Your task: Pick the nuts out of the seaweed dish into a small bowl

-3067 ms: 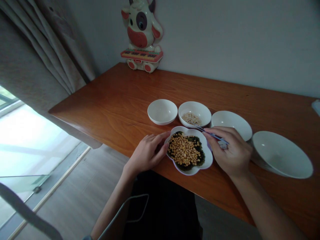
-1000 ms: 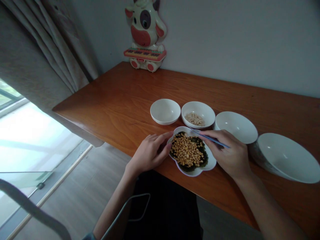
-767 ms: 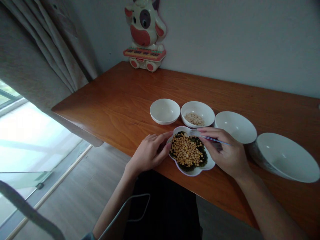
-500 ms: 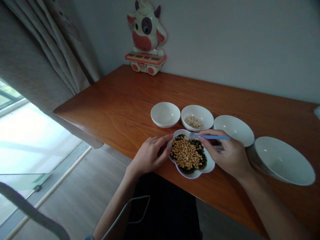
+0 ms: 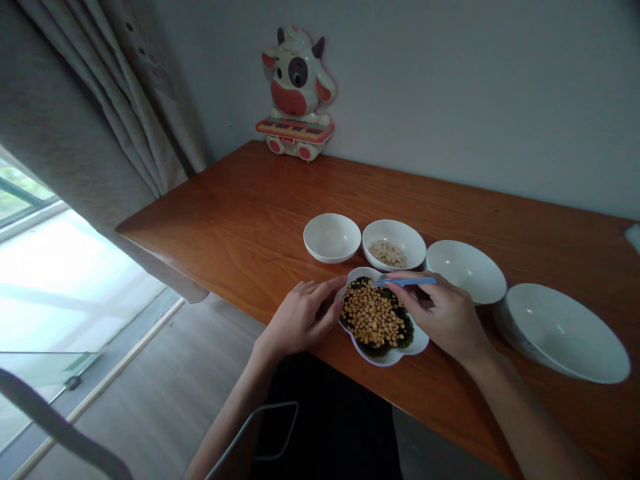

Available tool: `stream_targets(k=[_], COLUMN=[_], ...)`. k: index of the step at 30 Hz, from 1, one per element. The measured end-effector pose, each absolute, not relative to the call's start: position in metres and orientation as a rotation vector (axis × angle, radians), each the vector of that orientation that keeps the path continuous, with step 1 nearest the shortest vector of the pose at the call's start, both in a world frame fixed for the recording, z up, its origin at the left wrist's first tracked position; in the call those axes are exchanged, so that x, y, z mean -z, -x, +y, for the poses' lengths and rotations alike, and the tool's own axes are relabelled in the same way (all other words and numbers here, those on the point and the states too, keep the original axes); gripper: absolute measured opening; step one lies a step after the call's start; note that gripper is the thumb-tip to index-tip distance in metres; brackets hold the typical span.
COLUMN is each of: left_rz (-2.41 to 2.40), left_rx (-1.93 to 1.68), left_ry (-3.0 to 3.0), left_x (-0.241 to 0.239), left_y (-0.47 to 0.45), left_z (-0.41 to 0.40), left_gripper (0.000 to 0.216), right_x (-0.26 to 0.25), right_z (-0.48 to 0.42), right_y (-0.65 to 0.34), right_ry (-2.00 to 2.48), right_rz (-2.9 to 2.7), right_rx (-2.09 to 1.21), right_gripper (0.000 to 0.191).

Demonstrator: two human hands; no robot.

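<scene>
A white flower-shaped dish (image 5: 417, 341) sits near the table's front edge, holding yellow split beans (image 5: 375, 313) over a layer of small dark green grains (image 5: 406, 328). My left hand (image 5: 303, 313) pinches its left rim between thumb and fingers. Between the thumb and fingers of my right hand (image 5: 445, 317) is a slim blue tool (image 5: 410, 281), too small to tell if it is tweezers or a spoon. Its tip points left, at the upper part of the beans. Just behind the dish stands a white bowl (image 5: 415, 243) with pale flat seeds (image 5: 387, 253).
More white bowls flank the seed bowl: one on its left (image 5: 333, 239) and two on its right, a nearer one (image 5: 465, 270) and a larger-looking one (image 5: 565, 333). A cow toy with a keyboard (image 5: 297, 100) stands at the back of the wooden table (image 5: 225, 213).
The blue tool and my right hand have shifted left, bringing the tip lower over the beans. My left hand keeps its place at the rim. The whole view has tilted slightly upward.
</scene>
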State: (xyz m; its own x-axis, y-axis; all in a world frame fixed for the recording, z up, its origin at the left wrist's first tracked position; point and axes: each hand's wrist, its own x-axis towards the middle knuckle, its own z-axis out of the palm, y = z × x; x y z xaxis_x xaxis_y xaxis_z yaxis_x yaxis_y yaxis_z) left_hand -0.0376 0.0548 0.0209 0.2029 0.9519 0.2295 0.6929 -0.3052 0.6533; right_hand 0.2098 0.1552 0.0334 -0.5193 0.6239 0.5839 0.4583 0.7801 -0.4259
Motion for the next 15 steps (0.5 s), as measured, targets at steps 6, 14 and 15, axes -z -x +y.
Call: stream_targets(k=[6,14,15], left_rz=[1.537,1.539,1.538], left_rx=[-0.845,-0.860,-0.859], left_ry=[-2.082,-2.096,-2.098], left_x=[-0.0219,-0.0221,-0.0219], left_y=[0.0370,0.0369,0.0372], left_z=[0.0548,0.0552,0.0552], left_gripper=[0.040,0.040,0.040], right_x=[-0.0336,-0.0313,-0.0314], right_z=[0.1533,0.1542,0.1542], right_y=[-0.2063,-0.2056,-0.2055], right_ry=[0.864,0.825,0.822], right_rz=[-2.201,-2.225,-2.225], right_rx=[-0.243,-0.156,-0.156], right_gripper=[0.011,0.008,0.007])
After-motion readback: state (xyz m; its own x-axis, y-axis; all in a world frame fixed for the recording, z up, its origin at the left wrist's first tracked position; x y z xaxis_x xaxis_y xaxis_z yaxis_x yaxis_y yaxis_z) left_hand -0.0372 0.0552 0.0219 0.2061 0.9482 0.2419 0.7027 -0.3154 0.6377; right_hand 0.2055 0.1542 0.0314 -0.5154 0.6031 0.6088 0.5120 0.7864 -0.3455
